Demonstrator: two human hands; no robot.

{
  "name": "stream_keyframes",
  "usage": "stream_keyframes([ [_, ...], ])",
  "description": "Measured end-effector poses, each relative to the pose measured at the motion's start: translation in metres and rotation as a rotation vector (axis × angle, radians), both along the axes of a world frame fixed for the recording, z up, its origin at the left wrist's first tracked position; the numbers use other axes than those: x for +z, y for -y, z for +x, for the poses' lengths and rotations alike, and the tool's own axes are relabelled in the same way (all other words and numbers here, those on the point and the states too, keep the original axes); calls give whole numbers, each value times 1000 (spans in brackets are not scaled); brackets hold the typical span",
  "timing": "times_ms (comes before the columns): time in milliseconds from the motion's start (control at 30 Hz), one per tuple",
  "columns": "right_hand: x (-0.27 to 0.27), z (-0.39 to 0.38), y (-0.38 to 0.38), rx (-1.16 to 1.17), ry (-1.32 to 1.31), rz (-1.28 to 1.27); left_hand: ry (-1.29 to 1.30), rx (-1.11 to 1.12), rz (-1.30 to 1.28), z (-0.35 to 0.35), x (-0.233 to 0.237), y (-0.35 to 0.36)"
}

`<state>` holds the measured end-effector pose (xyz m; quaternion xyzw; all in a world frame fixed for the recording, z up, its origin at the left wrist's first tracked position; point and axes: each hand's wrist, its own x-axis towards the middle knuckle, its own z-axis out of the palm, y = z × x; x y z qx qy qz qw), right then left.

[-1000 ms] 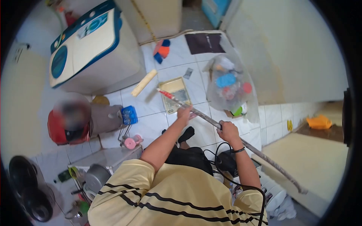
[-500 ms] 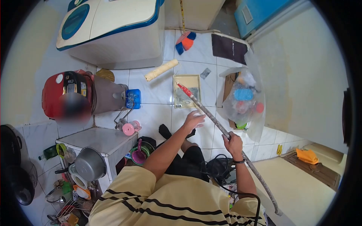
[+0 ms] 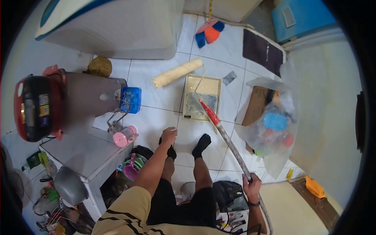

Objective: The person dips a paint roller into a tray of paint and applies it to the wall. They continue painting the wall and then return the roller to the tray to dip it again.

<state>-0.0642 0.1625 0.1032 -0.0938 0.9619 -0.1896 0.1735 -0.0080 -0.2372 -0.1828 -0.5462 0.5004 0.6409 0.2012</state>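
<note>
My right hand [image 3: 251,187] is wrapped round a long pole [image 3: 232,148] with a red end, which carries a cream paint roller [image 3: 177,73]. The roller hangs at the upper left of a paint tray [image 3: 219,92] on the tiled floor. Cream paint and a grey patch show in the tray. My left hand [image 3: 169,135] is off the pole, above my left foot, and seems to hold nothing; its fingers are partly bent and apart.
A blue crate of glasses [image 3: 131,100] and a pink-lidded jug [image 3: 125,136] stand at the left, near a red rice cooker [image 3: 38,105]. A plastic bag of items [image 3: 274,125] lies right of the tray. A blue and orange brush head [image 3: 210,33] is behind.
My left hand has moved left and down, away from the pole. My right hand sits lower with the pole. The view has shifted closer over the floor, and both feet now show.
</note>
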Motion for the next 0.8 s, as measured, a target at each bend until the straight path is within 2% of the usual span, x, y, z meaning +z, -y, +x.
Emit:
stream_keyframes([
  [100,-37,-5,-18,-64,72,29,-1,-384,-335,-15,-94,2],
  [233,-79,-15,-39,-89,90,62,70,-414,-369,-64,-148,12],
  [300,-99,-19,-52,-79,90,77,-11,-481,-523,-86,-170,14],
  [333,-107,-22,-54,-73,75,84,-7,-483,-514,-92,-191,15],
  [400,-117,-28,-54,-79,74,73,-184,-297,-531,-102,-227,16],
  [533,-126,-33,-52,-97,108,151,-225,-197,-473,-123,-284,18],
  [667,-132,-34,-56,-62,93,124,-343,-72,-387,-133,-292,19],
  [733,-131,-36,-47,-85,99,130,-238,-219,-392,-137,-286,21],
  [800,-134,-37,-40,-108,108,142,-251,-224,-388,-141,-285,23],
])
